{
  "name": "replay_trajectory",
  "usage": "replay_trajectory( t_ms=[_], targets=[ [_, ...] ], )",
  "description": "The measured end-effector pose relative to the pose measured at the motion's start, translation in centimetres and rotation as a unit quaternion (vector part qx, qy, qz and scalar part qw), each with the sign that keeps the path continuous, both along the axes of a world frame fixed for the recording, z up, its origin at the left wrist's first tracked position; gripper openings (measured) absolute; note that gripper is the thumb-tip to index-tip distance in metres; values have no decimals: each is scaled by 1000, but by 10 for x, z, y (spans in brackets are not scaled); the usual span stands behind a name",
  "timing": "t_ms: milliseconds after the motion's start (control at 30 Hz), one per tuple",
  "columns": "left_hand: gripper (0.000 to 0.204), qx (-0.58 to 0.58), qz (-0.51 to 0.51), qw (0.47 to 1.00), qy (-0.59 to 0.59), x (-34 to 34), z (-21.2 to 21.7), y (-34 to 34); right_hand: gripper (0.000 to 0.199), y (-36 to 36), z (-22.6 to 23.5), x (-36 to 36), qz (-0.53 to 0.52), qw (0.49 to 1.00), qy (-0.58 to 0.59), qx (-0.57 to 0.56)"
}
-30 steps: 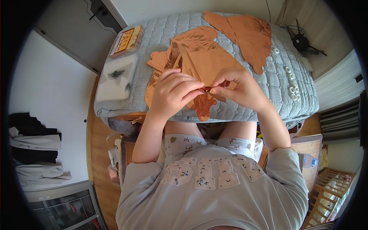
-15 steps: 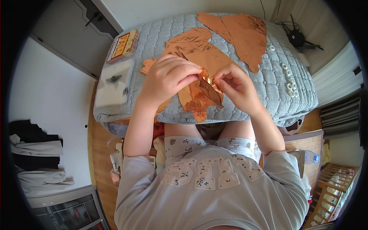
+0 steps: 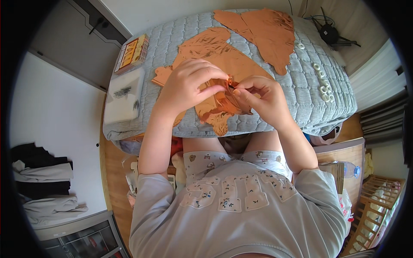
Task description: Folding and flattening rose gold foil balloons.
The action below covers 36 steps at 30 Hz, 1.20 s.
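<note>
A shiny copper-coloured foil balloon (image 3: 226, 104), uninflated and crumpled, hangs between my hands over the near edge of the bed. My left hand (image 3: 189, 86) pinches its upper edge between thumb and fingers. Close beside it, my right hand (image 3: 266, 96) is closed on the same edge, thumb against forefinger. The fingertips of both hands nearly meet at a small gathered spot, whose detail is too small to make out. Beneath and behind lie more flat copper foil balloons (image 3: 241, 60), partly hidden by my hands. Another folded foil balloon (image 3: 271, 36) rests farther back on the right.
The grey quilted mattress (image 3: 165, 43) carries several white rings (image 3: 325, 88) on the right. A black router-like device (image 3: 330, 34) stands at the far right. On the left lie a patterned box (image 3: 132, 53) and a clear plastic packet (image 3: 124, 94). A wooden crib (image 3: 374, 210) stands lower right.
My right hand has shifted slightly left, closer to my left fingertips. The held foil has turned and spread, its dark fold now lower. The whole view has shifted a little.
</note>
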<state>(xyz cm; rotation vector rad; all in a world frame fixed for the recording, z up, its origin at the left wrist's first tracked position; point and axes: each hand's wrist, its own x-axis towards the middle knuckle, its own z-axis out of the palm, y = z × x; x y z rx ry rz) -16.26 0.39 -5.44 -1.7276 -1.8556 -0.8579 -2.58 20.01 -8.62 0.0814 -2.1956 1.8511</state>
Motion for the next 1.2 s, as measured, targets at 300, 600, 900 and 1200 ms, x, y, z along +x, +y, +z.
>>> replay_trajectory(
  t_ms=[300, 600, 900, 1200],
  targets=[
    [22, 7, -41, 995, -89, -2, -3, -3, 8, -1, -5, 0, 32, 999, 5, -22],
    [17, 24, -65, 994, -80, 1, 4, -5, 9, -1, -5, 3, 48, 998, 30, -14],
    [21, 32, -63, 997, -42, 3, 2, -8, 10, -2, -3, 5, 57, 995, 84, 12],
    [28, 8, -35, 999, 29, 28, 8, -17, 7, -3, -3, 9, 90, 992, 86, -1]
  ],
)
